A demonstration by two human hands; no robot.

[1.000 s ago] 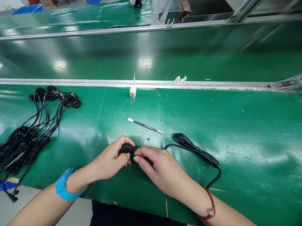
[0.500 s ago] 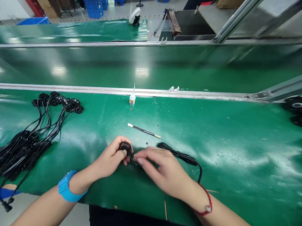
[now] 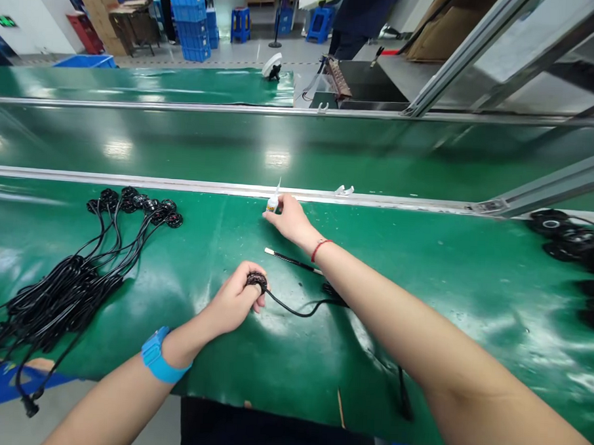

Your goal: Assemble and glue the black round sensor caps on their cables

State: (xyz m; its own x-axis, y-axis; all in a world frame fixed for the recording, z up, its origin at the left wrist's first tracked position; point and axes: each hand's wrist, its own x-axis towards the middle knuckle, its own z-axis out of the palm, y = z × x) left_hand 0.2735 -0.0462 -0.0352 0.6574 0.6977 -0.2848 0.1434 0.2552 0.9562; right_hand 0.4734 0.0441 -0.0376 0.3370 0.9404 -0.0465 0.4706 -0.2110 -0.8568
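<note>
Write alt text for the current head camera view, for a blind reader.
A person's right hand, stretched over a green table, is at a small white bottle; the left hand holds a round black part with a black cable. A slim black-and-white tool lies nearby, and black cables lie bundled at the left.
</note>
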